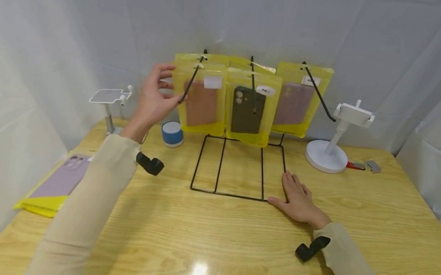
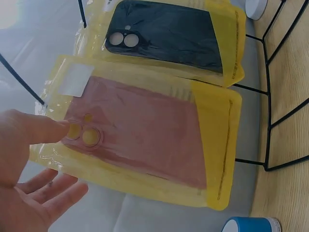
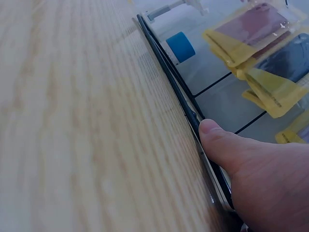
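Observation:
My left hand is raised at the left edge of a yellow bag with a brown phone case that hangs on the left hook of a black wire rack. In the left wrist view the thumb of that hand touches the bag's front by the camera holes, while the fingers stay spread and apart from it. A bag with a black case hangs beside it, and a purple one on the right hook. My right hand lies flat on the table, over the rack's front right corner.
A blue round speaker stands left of the rack. White phone stands are at the right and left. A bagged purple case lies at the table's left edge. Small red and grey items lie far right. White curtains surround the table.

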The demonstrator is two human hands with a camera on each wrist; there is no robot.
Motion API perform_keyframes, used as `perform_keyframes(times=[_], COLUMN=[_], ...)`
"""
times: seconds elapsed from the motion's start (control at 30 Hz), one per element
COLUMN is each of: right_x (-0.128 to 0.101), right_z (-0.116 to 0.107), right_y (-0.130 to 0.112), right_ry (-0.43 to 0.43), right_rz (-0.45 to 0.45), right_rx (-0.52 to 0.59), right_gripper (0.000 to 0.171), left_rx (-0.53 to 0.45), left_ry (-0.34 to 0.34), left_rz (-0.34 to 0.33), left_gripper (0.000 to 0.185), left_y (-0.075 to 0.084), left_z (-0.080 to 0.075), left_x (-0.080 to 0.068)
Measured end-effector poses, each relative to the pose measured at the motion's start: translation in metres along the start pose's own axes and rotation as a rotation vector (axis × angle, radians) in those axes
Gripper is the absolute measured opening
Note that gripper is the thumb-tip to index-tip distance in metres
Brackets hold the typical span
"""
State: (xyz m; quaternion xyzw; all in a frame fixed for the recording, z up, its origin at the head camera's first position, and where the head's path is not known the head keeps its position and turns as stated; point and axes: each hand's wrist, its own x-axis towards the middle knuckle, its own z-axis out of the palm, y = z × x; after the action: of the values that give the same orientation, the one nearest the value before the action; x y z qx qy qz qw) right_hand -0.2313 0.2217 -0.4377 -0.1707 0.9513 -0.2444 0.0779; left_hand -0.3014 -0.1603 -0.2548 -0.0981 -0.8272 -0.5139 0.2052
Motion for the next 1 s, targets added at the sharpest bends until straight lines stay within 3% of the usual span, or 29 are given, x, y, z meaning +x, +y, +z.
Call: perform_keyframes(times=[0.27, 0.57, 0.8, 1.0], right_x=[-0.001, -0.001, 0.002, 0.001], right_z=[-0.003, -0.001, -0.002, 0.000], right_y=[-0.002, -0.001, -0.001, 0.001], right_ry=[0.003, 0.004, 0.003, -0.005], right_rz=[-0.007, -0.008, -0.007, -0.001], right_rx=[-0.012, -0.012, -0.013, -0.011], right_gripper=[0.092, 0.092, 0.094, 0.095], left_rx=[0.015, 0.027, 0.065, 0.106], left_ry=[0.001, -0.006, 0.022, 0.017], left_rz=[0.018, -0.025, -0.036, -0.092], left_gripper=[0.065, 0.066, 0.067, 0.067], left_y=[-0.003, -0.013, -0.028, -0.047], left_z=[-0.014, -0.030, -0.047, -0.067], left_x=[-0.006, -0.019, -0.030, -0.045])
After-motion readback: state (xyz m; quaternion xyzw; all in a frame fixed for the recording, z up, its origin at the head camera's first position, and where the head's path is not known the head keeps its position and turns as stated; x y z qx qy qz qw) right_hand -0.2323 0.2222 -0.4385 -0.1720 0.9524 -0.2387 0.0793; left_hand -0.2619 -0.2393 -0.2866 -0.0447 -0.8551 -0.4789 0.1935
